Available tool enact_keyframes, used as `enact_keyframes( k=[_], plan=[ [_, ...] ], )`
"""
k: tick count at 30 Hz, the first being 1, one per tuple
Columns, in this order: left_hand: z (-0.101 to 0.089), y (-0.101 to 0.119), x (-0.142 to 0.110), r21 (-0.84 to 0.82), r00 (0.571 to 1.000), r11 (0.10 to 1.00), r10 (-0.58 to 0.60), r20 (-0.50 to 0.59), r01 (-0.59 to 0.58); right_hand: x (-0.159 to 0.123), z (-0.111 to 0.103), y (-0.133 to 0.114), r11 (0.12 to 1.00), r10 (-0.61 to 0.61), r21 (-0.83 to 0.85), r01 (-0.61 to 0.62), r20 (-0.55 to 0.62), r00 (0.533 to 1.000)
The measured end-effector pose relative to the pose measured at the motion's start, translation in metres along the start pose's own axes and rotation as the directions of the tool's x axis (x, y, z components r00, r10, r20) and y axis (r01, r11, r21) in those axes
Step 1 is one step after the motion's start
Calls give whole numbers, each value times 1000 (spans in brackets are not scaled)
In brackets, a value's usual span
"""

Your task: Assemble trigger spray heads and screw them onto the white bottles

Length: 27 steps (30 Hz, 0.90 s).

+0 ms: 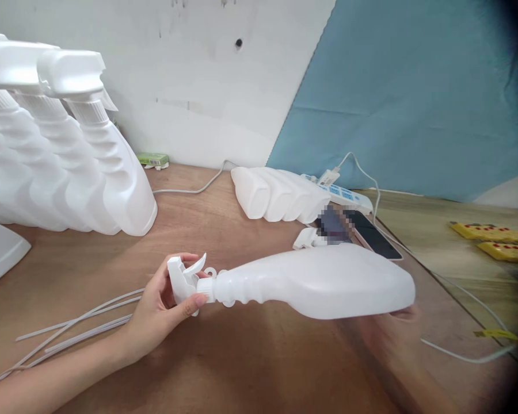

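My left hand [157,313] is closed on a white trigger spray head [182,282], thumb and fingers pinching it at the neck of a white plastic spray bottle [328,282]. The bottle lies horizontal above the wooden table [224,368], its base pointing right. My right hand [408,313] supports the bottle's wide end from below. It is mostly hidden behind the bottle, with only a fingertip showing and the forearm blurred underneath.
A row of upright white spray bottles [112,172] with heads fitted stands at the left. Headless bottles [280,198] lie at the back, by a power strip [349,198], a phone [373,236] and a loose spray head [304,238]. Thin white dip tubes [77,328] lie near my left arm.
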<state>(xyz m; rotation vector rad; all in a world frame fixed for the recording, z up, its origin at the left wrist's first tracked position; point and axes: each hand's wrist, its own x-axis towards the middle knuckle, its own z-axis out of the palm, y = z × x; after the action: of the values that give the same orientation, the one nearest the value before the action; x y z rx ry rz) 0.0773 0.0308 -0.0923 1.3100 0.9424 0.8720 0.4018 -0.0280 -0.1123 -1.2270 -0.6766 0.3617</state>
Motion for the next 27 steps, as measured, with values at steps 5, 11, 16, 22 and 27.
enact_keyframes(
  k=[5,11,16,22,27],
  plan=[
    [2,-1,0,-10,999,1000,1,34,0,-2,12,-13,996,-18,84,2,184,983],
    [1,-1,0,-1,1000,1000,-4,26,4,-3,12,-11,1000,4,22,-9,218,976],
    [2,0,-1,26,1000,1000,-11,12,10,2,1,-6,988,14,-154,9,148,989],
    [1,3,0,52,999,998,-33,-33,34,-3,7,-11,996,45,-89,-30,175,983],
    [2,5,-1,83,994,994,-56,-93,64,-6,7,-12,999,48,-31,-43,207,977]
  ],
)
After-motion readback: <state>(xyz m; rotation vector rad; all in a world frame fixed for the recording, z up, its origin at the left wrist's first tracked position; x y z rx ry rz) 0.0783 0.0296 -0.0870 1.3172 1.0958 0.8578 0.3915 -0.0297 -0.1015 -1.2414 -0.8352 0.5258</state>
